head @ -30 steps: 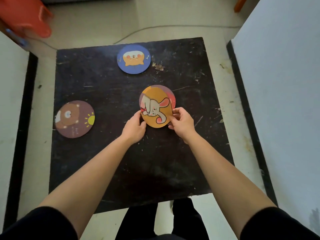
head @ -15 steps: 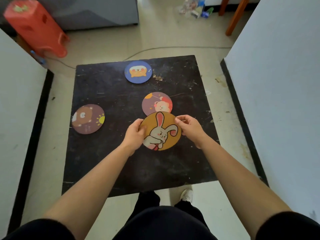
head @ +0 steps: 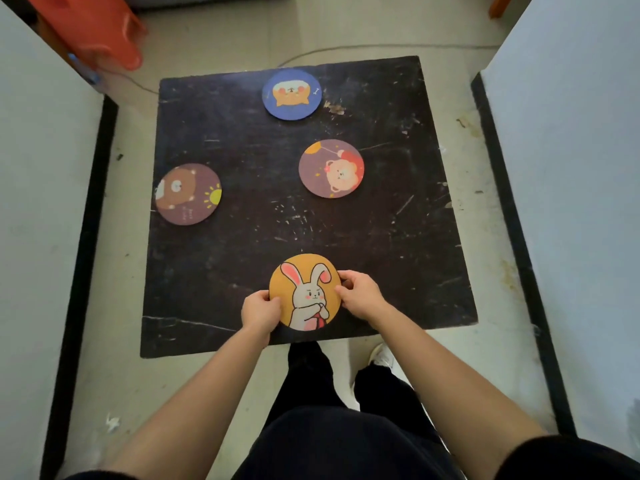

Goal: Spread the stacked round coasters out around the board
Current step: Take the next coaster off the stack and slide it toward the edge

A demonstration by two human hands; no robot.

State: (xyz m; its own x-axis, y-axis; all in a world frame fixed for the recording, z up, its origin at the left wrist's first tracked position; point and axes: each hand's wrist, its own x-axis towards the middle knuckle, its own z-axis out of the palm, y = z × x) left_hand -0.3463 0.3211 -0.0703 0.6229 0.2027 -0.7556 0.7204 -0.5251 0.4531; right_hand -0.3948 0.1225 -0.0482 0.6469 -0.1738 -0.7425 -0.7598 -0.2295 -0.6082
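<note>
Both hands, left hand [head: 260, 311] and right hand [head: 360, 294], pinch rabbit coaster [head: 304, 292] edges.

Readable text: none.
Brown bear coaster [head: 188, 194]: small pale marks beneath the bear — perhaps lettering, too blurred to read.
Other coasters, board: pictures only — no words.

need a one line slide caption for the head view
Both hands hold the rabbit coaster at the black board's near edge; three other coasters lie spread apart.
</note>
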